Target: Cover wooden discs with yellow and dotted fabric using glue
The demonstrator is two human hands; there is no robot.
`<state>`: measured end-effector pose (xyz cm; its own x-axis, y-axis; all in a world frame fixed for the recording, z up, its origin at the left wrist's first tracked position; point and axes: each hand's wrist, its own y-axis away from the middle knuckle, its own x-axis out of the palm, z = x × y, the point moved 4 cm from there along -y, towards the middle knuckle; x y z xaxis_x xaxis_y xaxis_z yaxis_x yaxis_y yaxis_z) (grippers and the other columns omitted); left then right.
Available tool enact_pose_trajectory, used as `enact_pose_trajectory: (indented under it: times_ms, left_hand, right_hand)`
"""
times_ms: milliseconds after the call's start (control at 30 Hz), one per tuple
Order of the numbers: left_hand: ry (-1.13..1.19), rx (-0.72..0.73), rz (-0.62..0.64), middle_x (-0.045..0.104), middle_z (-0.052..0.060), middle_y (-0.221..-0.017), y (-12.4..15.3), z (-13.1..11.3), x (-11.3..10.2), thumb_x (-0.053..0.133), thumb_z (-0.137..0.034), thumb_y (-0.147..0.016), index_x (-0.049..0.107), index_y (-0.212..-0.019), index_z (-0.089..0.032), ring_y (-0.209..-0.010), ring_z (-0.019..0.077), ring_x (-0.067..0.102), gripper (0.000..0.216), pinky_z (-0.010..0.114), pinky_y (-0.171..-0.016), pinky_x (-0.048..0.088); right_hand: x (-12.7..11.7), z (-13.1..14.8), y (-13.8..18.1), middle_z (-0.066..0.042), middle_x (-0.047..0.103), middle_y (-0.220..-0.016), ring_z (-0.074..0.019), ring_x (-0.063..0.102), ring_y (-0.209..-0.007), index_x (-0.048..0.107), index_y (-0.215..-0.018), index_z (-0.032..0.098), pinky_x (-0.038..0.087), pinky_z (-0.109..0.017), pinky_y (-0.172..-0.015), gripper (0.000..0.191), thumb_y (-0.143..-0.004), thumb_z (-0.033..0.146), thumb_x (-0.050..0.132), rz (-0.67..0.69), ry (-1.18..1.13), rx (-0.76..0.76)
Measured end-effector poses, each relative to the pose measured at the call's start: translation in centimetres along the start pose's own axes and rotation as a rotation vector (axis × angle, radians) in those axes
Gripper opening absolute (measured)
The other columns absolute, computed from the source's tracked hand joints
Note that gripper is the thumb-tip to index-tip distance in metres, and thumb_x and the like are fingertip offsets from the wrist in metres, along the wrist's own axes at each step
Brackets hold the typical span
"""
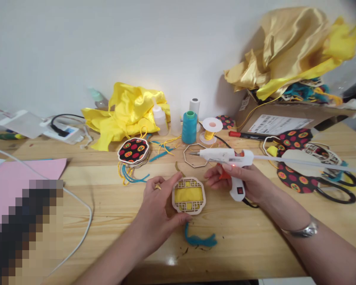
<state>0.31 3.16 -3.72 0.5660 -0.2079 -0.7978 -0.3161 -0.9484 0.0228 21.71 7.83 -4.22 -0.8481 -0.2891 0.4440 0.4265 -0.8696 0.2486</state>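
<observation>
My left hand (158, 202) grips a wooden fretwork ornament (188, 195) by its left side, fingers above and thumb below. Yellow fabric shows through the ornament's cut-outs, and a blue tassel (200, 239) trails from its lower edge onto the table. In my right hand (246, 180) is a white hot glue gun (225, 157), its nozzle pointing left above the ornament, with fingers around the handle near the orange trigger. A clear glue stick (273, 159) sticks out of the gun's back. Behind the nozzle lies a thin octagonal wooden frame (192, 165).
Patterned ornaments (133, 151) are stacked at left, before crumpled yellow satin (127, 107). A blue thread cone (189, 128) and a yellow cord spool (210, 130) stand at the back. Scissors (338, 192) and patterned pieces lie right, near a cardboard box (273, 116). A white cable (90, 213) crosses the left.
</observation>
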Motion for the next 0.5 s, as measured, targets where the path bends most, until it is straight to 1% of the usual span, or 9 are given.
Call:
enact_pose_trajectory:
  times_ms: [67, 133, 333, 500]
  left_hand:
    - [-0.002, 0.006, -0.009, 0.057, 0.006, -0.124, -0.1, 0.1, 0.0, 0.07, -0.034, -0.073, 0.037, -0.137, -0.025, -0.116, 0.0293, 0.039, 0.073, 0.05, -0.101, 0.038]
    - [-0.003, 0.011, -0.012, 0.058, 0.007, -0.122, -0.1, 0.1, 0.0, 0.07, -0.034, -0.073, 0.038, -0.137, -0.025, -0.115, 0.0295, 0.039, 0.071, 0.05, -0.1, 0.038]
    - [-0.014, 0.018, -0.01, 0.059, 0.007, -0.125, -0.1, 0.2, 0.3, 0.064, -0.031, -0.078, 0.039, -0.136, -0.024, -0.113, 0.0292, 0.039, 0.063, 0.052, -0.099, 0.038]
    - [0.008, 0.016, -0.025, 0.058, 0.005, -0.126, 0.0, 0.5, 0.5, 0.063, -0.029, -0.079, 0.039, -0.136, -0.027, -0.113, 0.0292, 0.039, 0.063, 0.052, -0.1, 0.037]
  right_hand:
    - [0.6, -0.3, 0.1, -0.012, 0.071, -0.092, -0.0222, 0.069, -0.082, 0.069, -0.087, 0.013, 0.057, -0.035, -0.073, 0.03, -0.074, 0.04, 0.072, 0.06, -0.035, 0.033]
    - [0.9, -0.6, 0.1, -0.013, 0.071, -0.092, -0.0228, 0.07, -0.082, 0.069, -0.088, 0.013, 0.057, -0.035, -0.074, 0.031, -0.074, 0.041, 0.072, 0.077, -0.049, 0.065]
    - [0.9, -1.1, 0.0, -0.014, 0.071, -0.092, -0.0232, 0.07, -0.083, 0.069, -0.088, 0.01, 0.056, -0.037, -0.078, 0.032, -0.074, 0.039, 0.073, 0.05, -0.033, 0.134]
    - [0.8, -1.3, 0.0, -0.013, 0.071, -0.092, -0.0222, 0.07, -0.08, 0.069, -0.087, 0.011, 0.057, -0.037, -0.076, 0.031, -0.072, 0.037, 0.075, 0.03, -0.051, 0.153]
